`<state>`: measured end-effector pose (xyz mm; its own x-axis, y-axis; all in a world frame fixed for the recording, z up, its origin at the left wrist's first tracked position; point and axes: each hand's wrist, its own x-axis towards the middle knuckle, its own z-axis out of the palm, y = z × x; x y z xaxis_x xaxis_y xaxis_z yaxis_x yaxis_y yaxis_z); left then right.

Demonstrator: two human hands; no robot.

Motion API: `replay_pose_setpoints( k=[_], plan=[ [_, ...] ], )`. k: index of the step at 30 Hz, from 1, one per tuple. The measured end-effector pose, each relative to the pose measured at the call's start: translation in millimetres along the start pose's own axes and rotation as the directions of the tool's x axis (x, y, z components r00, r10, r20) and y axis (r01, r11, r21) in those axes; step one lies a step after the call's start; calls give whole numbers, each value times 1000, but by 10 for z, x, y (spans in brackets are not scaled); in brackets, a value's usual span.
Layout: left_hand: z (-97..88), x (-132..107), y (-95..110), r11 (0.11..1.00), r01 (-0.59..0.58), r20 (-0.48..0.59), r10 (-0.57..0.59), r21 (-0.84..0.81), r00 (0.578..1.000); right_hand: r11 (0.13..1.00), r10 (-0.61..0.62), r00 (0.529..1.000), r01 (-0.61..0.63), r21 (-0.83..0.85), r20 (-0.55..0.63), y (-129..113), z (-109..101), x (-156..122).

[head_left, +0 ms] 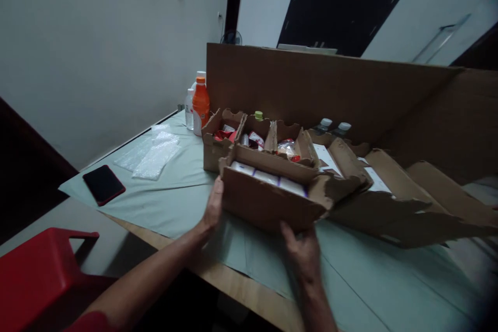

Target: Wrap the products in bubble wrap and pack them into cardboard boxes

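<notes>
A small open-topped cardboard box (264, 199) stands tilted at the middle of the table, with white packs (266, 176) marked in purple lined up inside it. My left hand (213, 207) presses along the box's left end, fingers partly hidden behind it. Around the lower front edge, toward the right, my right hand (303, 249) grips the same box, its thumb on the front and its other fingers out of sight. Directly behind is a row of cardboard compartments (218, 153) holding red and clear packets.
More cardboard bins (392, 215) slope away at the right before a tall cardboard panel (319, 80). An orange bottle (201, 104) stands at the back left. Bubble wrap (157, 155) and a dark phone (104, 184) lie left. A red stool (42, 275) is beside the table.
</notes>
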<state>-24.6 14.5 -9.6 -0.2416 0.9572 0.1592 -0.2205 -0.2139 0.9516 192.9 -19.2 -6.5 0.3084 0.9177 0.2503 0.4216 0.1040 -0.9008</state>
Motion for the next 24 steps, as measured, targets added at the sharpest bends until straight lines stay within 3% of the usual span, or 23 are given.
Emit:
replay_pose_setpoints(
  k=[3, 5, 6, 8, 9, 10, 14, 17, 20, 24],
  plan=[
    [168, 39, -99, 999, -16, 75, 13, 44, 997, 984, 91, 996, -87, -153, 23, 193, -224, 231],
    [63, 42, -103, 980, -76, 116, 55, 183, 992, 967, 115, 990, -91, -237, 86, 337, -290, 231],
    [-58, 47, -86, 933, -124, 132, 84, 337, 988, 962, 108, 988, -76, -262, 110, 406, -306, 193],
    [-419, 82, -14, 691, -191, 138, 132, 698, 982, 954, 78, 990, -41, -296, 115, 526, -322, 83],
    [-645, 116, 40, 491, -188, 131, 149, 851, 980, 950, 65, 993, -32, -310, 96, 575, -328, 30],
    [-888, 163, 105, 378, -144, 89, 160, 914, 983, 947, 56, 996, -30, -319, 72, 617, -333, -14],
    [-1807, 420, 398, 156, 91, -122, 197, 984, 973, 935, 29, 999, -15, -353, 35, 726, -338, -53],
    [-2210, 602, 542, 40, 191, -195, 179, 981, 964, 925, -5, 999, 23, -380, 50, 778, -313, -11],
    [-2284, 708, 621, -31, 186, -178, 174, 982, 969, 918, 6, 1000, -3, -396, 6, 803, -303, 6],
    [-2020, 614, 724, -70, 82, -66, 204, 994, 977, 932, -40, 992, -6, -362, -121, 698, -372, -43]
  ],
)
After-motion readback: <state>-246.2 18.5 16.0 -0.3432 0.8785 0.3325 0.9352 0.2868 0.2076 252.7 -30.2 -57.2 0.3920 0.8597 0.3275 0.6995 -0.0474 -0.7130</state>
